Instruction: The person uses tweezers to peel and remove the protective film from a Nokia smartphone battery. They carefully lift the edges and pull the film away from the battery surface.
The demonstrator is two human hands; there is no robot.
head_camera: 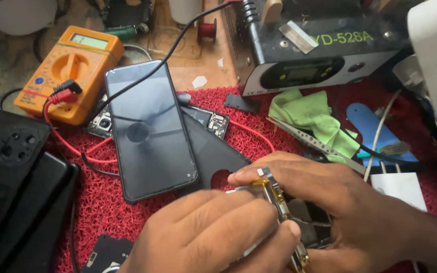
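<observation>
Both my hands close around a small opened phone frame (284, 207) with a gold-coloured edge, low in the middle of the head view. My left hand (213, 235) grips it from the near side, fingers curled over it. My right hand (340, 202) holds it from the right, its forefinger stretched along the top edge. Much of the frame is hidden by my fingers. Just to the left, a black smartphone (150, 129) lies screen up on the red mat (97, 197), resting on other phone parts.
An orange multimeter (69, 71) with red and black leads sits at the back left. A black bench unit with a display (304, 55) stands at the back. Black phone covers (11, 177) lie at the left, a green cloth (312, 119) and blue plastic tool (373, 129) at the right.
</observation>
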